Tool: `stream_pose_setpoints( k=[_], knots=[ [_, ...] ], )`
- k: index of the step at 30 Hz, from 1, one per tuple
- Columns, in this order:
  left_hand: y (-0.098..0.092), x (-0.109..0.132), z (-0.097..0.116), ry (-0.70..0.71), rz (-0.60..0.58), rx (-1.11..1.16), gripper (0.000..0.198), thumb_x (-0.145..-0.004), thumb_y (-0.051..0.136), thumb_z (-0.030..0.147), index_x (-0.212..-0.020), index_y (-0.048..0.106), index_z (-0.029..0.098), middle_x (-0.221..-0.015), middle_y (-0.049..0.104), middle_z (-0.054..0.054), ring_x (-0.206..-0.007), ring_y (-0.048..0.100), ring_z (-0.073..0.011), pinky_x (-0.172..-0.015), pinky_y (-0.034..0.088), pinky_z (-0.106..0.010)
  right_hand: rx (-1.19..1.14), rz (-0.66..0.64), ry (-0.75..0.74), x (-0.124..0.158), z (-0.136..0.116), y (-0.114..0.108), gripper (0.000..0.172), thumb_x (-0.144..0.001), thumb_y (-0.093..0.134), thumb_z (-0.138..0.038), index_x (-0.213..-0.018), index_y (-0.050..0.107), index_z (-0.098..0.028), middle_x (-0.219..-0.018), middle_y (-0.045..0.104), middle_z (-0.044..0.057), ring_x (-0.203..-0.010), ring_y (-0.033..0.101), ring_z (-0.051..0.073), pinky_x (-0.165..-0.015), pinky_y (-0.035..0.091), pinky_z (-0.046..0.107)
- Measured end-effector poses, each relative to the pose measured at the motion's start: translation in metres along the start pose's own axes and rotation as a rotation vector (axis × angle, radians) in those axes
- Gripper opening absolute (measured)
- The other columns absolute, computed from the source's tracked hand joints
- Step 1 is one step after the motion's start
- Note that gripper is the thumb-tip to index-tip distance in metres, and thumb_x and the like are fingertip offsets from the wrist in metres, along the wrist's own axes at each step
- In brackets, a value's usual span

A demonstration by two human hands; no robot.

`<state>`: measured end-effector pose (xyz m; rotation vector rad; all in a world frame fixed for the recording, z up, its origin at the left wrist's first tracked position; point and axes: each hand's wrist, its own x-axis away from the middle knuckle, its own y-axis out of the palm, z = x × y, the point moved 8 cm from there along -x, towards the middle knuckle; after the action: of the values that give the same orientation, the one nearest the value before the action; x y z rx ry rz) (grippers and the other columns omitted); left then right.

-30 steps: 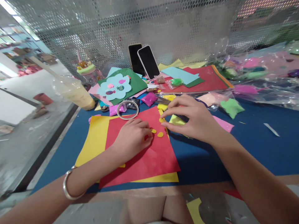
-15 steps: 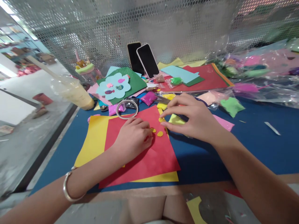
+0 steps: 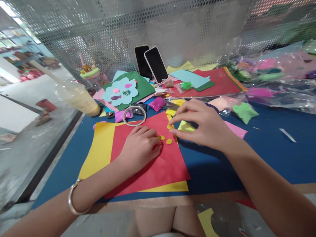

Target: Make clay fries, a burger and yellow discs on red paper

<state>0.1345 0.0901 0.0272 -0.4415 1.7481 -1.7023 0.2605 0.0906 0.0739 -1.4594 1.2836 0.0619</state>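
My right hand is at the right edge of a red paper sheet, its thumb and index finger pinched on a small yellow piece. Scissors with a metal blade and dark handles show behind and between its fingers; whether the hand also grips them I cannot tell. My left hand rests on the red sheet with curled fingers, and what they hold, if anything, is hidden. Close to its fingertips lie a yellow oval and another small yellow piece. Yellow paper sticks out from under the red sheet.
Behind my hands are a white ring of tape, a blue cloud-shaped cutout, two phones and bagged clay. A tilted drink cup stands at left. Coloured paper and plastic bags lie at right.
My left hand has shifted very slightly, its fingertips curling a little more beside the yellow pieces. My right hand keeps its pinch in nearly the same place.
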Motion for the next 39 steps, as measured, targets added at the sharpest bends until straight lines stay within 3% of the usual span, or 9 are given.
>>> stream_pose_setpoints(
  k=[5,10,15,22,27,32,36,39],
  knots=[
    [0.006,-0.002,-0.002,-0.029,-0.012,0.009,0.015,-0.082,0.058,0.019,-0.072,0.07,0.018,-0.079,0.067,-0.004,-0.076,0.058,-0.019,-0.072,0.044,-0.033,-0.003,-0.004,-0.004,0.0,-0.001,0.001,0.004,-0.08,0.069,-0.025,-0.078,0.071,-0.021,-0.081,0.063,0.005,-0.08,0.057,0.02,-0.077,0.045,0.036],
    [0.009,-0.002,-0.013,-0.179,-0.032,0.135,0.012,-0.079,0.058,0.017,-0.071,0.067,0.017,-0.079,0.066,-0.003,-0.076,0.059,-0.018,-0.075,0.045,-0.034,0.009,-0.022,-0.013,0.001,-0.001,0.004,0.006,-0.079,0.069,-0.026,-0.079,0.071,-0.02,-0.081,0.063,0.005,-0.08,0.057,0.02,-0.076,0.044,0.035],
    [-0.017,0.009,-0.022,-0.25,0.134,0.145,0.012,-0.082,0.058,0.023,-0.077,0.067,0.019,-0.085,0.067,-0.003,-0.085,0.059,-0.02,-0.081,0.042,-0.038,-0.005,-0.091,-0.007,0.005,-0.002,0.021,0.01,-0.082,0.067,-0.029,-0.082,0.071,-0.02,-0.085,0.063,0.006,-0.083,0.056,0.02,-0.077,0.042,0.035],
    [-0.061,0.056,0.004,-0.143,0.325,0.116,0.01,-0.083,0.06,0.017,-0.074,0.063,0.021,-0.08,0.065,-0.001,-0.083,0.06,-0.0171,-0.082,0.044,-0.035,0.025,-0.328,0.031,0.011,-0.011,0.063,0.012,-0.082,0.065,-0.027,-0.08,0.071,-0.017,-0.084,0.064,0.006,-0.084,0.055,0.02,-0.076,0.036,0.036],
    [-0.078,0.098,0.007,-0.193,0.385,0.085,0.011,-0.083,0.06,0.016,-0.079,0.061,0.026,-0.078,0.065,0.002,-0.08,0.06,-0.0159,-0.087,0.043,-0.036,0.063,-0.414,0.058,0.012,-0.012,0.074,0.012,-0.083,0.064,-0.027,-0.08,0.072,-0.017,-0.087,0.064,0.006,-0.084,0.056,0.02,-0.075,0.033,0.036],
    [-0.084,0.122,-0.002,-0.255,0.356,0.046,0.019,-0.082,0.057,0.013,-0.084,0.059,0.032,-0.078,0.066,0.004,-0.081,0.059,-0.018,-0.083,0.045,-0.038,0.082,-0.453,0.086,0.014,-0.01,0.08,0.012,-0.083,0.065,-0.027,-0.081,0.072,-0.018,-0.085,0.064,0.005,-0.083,0.056,0.02,-0.072,0.032,0.035],
    [-0.087,0.139,-0.006,-0.342,0.444,0.088,0.013,-0.082,0.057,0.021,-0.08,0.059,0.034,-0.073,0.065,0.005,-0.075,0.061,-0.0199,-0.083,0.045,-0.044,0.093,-0.442,0.089,0.014,-0.01,0.08,0.013,-0.083,0.065,-0.029,-0.081,0.072,-0.018,-0.085,0.064,0.005,-0.083,0.056,0.019,-0.073,0.033,0.035],
    [-0.077,0.159,-0.001,-0.287,0.428,0.069,0.015,-0.08,0.059,0.018,-0.08,0.06,0.033,-0.07,0.066,0.004,-0.075,0.062,-0.02,-0.084,0.047,-0.044,0.092,-0.428,0.066,0.016,-0.014,0.076,0.02,-0.083,0.065,-0.036,-0.088,0.072,-0.018,-0.089,0.065,0.007,-0.084,0.056,0.02,-0.074,0.035,0.034]
  ],
)
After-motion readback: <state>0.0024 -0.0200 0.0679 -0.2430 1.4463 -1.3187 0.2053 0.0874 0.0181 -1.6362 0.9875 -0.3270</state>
